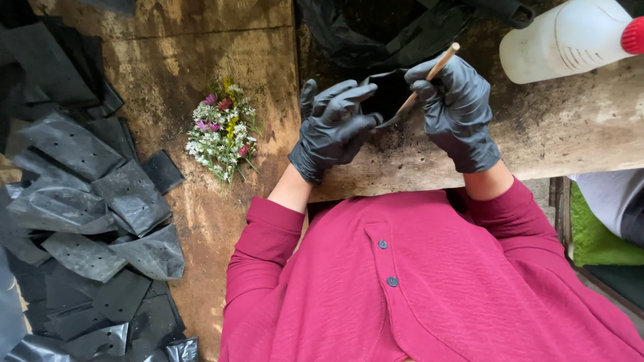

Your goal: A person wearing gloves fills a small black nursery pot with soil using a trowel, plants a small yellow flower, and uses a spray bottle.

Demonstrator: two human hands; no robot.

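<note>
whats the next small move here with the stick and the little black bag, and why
Probably push the wooden stick further down into the small black bag. The right hand grips the stick angled with its lower end at the bag's mouth, while the left hand holds the bag open on the wooden bench. What is inside the bag cannot be seen.

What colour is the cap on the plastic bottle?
Red; the bottle itself is white. The cap shows at the head view's top right edge.
</note>
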